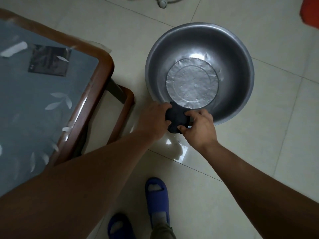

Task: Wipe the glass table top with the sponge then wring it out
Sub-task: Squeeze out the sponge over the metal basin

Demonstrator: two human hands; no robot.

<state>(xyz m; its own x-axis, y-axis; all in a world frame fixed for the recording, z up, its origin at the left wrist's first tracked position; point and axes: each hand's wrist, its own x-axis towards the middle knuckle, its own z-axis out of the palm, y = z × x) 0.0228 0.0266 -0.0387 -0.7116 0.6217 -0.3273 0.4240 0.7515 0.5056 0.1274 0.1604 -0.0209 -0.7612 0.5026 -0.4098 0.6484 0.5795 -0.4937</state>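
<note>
The sponge (177, 117), a dark crumpled lump, sat near the middle of the frame, squeezed between both hands just over the near rim of a metal basin (241, 49). The left hand (152, 120) gripped it from the left side with the fingers curled round its edge, and the right hand (200, 125) clamped it from the right, thumb and fingertips pressed into the dark material. The two hands were close together with only the sponge between them. The basin stood on the pale tiled floor (259, 152) in the upper right part of the frame, a little water lying shiny and rippled over its flat bottom. A small puddle (174, 147) glistened on the tiles just below the hands. The glass table top (34, 104) filled the left side of the frame, grey-blue with pale leaf shapes, set in a rounded brown wooden frame (105, 66). At the bottom centre, two blue slippers (156, 195) showed on the person's feet, apart from the puddle. A red object (310, 11) was cut off at the upper right corner.
</note>
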